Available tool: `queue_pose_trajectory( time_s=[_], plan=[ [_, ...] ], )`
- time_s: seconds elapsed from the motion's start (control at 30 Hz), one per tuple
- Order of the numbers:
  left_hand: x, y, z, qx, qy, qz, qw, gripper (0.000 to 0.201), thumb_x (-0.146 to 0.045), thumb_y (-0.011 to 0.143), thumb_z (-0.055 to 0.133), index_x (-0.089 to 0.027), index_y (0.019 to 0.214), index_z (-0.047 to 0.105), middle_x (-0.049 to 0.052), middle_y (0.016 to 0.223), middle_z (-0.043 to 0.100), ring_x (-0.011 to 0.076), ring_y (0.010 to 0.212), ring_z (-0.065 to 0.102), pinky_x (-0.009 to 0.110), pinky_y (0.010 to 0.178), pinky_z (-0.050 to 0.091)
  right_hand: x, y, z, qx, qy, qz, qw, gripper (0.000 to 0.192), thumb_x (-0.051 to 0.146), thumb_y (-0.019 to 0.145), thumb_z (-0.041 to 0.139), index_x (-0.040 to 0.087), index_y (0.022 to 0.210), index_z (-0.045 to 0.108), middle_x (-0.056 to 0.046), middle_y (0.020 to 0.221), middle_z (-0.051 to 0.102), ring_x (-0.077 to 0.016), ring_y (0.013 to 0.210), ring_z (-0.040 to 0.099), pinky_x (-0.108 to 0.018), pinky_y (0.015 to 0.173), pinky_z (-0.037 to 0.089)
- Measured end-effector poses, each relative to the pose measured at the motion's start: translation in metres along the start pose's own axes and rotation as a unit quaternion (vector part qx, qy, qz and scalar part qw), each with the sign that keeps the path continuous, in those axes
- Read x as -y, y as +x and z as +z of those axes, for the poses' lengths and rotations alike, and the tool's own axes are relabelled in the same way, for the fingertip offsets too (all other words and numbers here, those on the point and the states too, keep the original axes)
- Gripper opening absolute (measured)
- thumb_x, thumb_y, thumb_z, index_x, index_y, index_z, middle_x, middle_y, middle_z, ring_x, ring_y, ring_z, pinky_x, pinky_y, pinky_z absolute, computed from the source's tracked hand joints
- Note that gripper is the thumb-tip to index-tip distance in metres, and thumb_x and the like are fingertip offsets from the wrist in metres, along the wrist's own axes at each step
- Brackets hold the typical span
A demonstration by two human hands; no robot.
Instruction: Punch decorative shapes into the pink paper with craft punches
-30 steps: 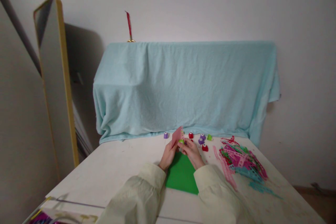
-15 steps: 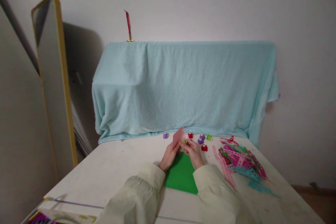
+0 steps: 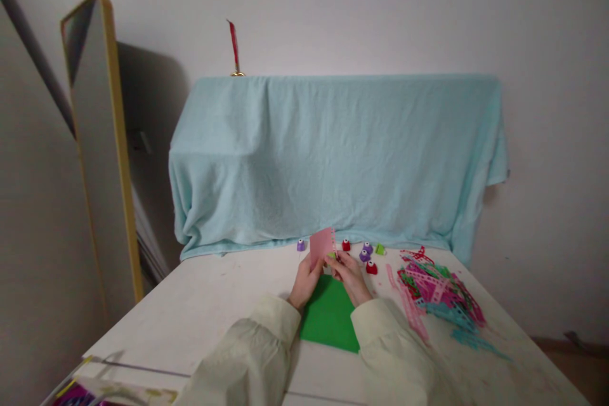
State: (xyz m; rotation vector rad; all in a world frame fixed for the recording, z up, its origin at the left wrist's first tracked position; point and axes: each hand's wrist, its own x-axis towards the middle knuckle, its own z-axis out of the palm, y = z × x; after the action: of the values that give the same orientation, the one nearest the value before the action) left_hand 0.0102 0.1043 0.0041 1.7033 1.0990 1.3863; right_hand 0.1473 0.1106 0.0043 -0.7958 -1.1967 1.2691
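- Up above the green sheet (image 3: 329, 317) on the tabletop (image 3: 204, 304), the left hand (image 3: 304, 280) grips a pink paper piece (image 3: 322, 245) upright.
- Just beside it, the right hand (image 3: 349, 276) pinches a small green punch (image 3: 332, 255) at the paper's lower edge.

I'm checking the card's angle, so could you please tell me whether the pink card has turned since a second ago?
Yes. The pink card now faces the camera more squarely and stands closer to the purple punch than before. Both hands hold it above the green sheet.
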Motion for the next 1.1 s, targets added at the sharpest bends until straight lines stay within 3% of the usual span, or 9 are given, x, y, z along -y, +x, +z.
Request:
queue_pose_trajectory(
  time_s=[0.2, 0.73, 1.1],
  plan=[
    [0.006, 0.002, 0.000, -0.029, 0.016, 0.012, 0.999, 0.038, -0.047, 0.087, 0.043, -0.014, 0.089, 0.062, 0.003, 0.075, 0.061, 0.0155, 0.068, 0.053, 0.025, 0.066, 0.041, -0.002, 0.002, 0.004, 0.017, 0.021, -0.016, 1.000, 0.031, 0.042, 0.067, 0.074, 0.017, 0.078, 0.060, 0.004, 0.060, 0.048, -0.0075, 0.050, 0.041, -0.021, 0.042, 0.027],
    [-0.004, 0.001, 0.000, -0.031, -0.005, 0.008, 0.999, 0.039, -0.049, 0.086, 0.046, -0.014, 0.086, 0.063, 0.002, 0.071, 0.061, 0.0148, 0.065, 0.054, 0.024, 0.062, 0.041, 0.005, -0.003, 0.007, 0.006, 0.059, -0.024, 0.998, 0.031, 0.041, 0.067, 0.073, 0.018, 0.085, 0.062, 0.000, 0.070, 0.056, -0.0087, 0.053, 0.043, -0.023, 0.046, 0.031],
    [0.002, 0.002, -0.001, -0.057, 0.019, 0.016, 0.998, 0.040, -0.049, 0.087, 0.043, -0.015, 0.077, 0.062, 0.001, 0.063, 0.058, 0.0145, 0.061, 0.053, 0.024, 0.060, 0.039, 0.006, 0.001, -0.002, -0.063, 0.138, -0.007, 0.988, 0.032, 0.032, 0.067, 0.075, 0.020, 0.095, 0.065, 0.001, 0.075, 0.057, -0.0079, 0.055, 0.046, -0.021, 0.047, 0.033]
  ],
)
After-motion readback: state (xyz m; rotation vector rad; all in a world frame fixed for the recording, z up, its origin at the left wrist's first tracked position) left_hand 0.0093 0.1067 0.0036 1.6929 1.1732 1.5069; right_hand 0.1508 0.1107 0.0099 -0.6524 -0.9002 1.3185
